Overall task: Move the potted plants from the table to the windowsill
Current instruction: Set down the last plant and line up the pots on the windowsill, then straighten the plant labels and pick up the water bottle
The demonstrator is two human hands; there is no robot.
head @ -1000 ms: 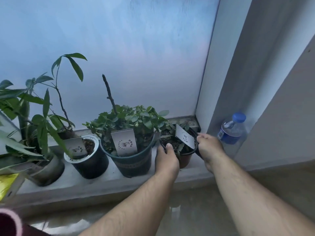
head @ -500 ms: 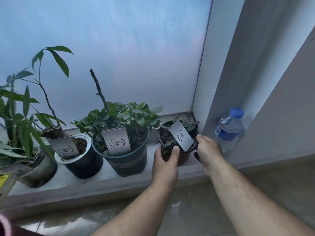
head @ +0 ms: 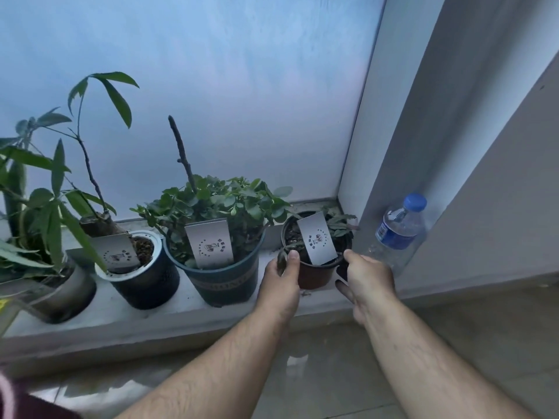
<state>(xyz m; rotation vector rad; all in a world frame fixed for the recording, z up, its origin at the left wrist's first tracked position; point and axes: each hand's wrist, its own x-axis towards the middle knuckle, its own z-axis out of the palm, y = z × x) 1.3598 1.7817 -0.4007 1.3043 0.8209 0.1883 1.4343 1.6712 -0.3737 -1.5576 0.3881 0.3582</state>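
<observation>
While four pots line the sill [head: 187,309], we read them left to right: grey pot [head: 65,293], black pot [head: 145,281], teal pot [head: 225,278], then red pot [head: 313,272] at the right end, sitting on the sill. Left hand [head: 279,285] grips its left side, thumb on the rim. Right hand [head: 367,278] grips its right side, fingers curled. Bottle [head: 399,228] stands right of it.

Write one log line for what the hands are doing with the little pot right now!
left hand: grips small brown pot | right hand: touches pot, grip unclear | pot: on windowsill, far right of row
</observation>
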